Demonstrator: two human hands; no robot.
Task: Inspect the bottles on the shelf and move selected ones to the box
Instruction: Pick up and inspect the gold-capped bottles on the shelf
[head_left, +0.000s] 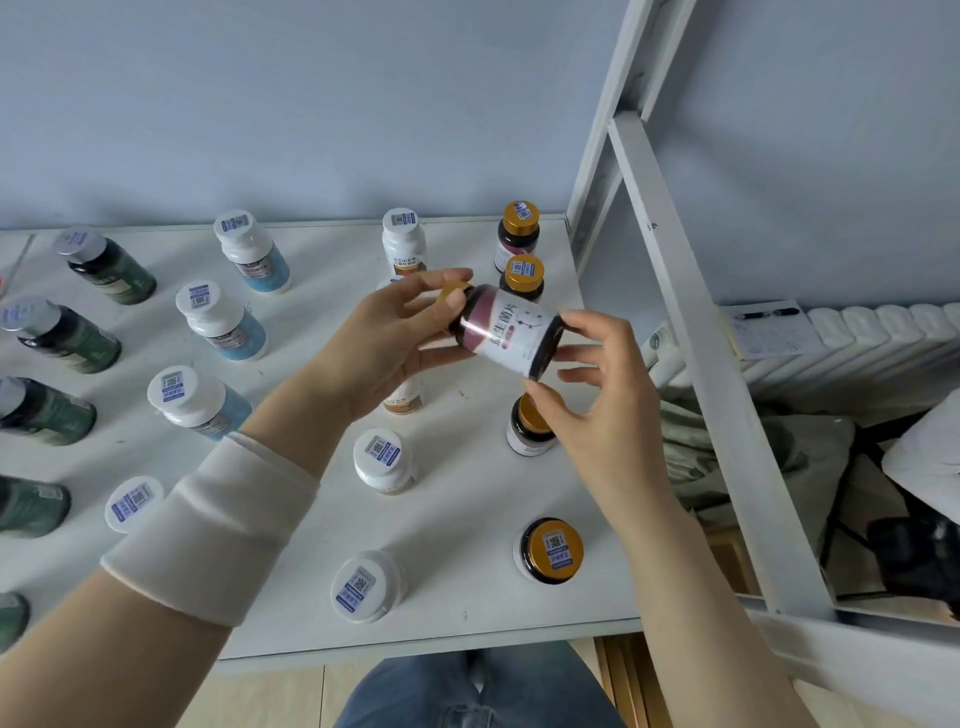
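A dark bottle with a gold cap and a white-and-purple label (506, 332) lies sideways in the air above the white shelf (467, 519). My left hand (384, 343) grips its cap end. My right hand (592, 384) holds its base with the fingertips. Under the hands stand more gold-capped dark bottles (551, 551), (522, 275), (518, 228), one of them (532, 423) partly hidden by my right hand. No box is in view.
White-capped bottles (363, 584) with QR stickers stand in rows, with blue-labelled ones (223, 322) further left and green ones (57, 338) at the far left. A white shelf post (717, 364) slants down on the right. Behind it are a radiator (857, 338) and a note pad (774, 327).
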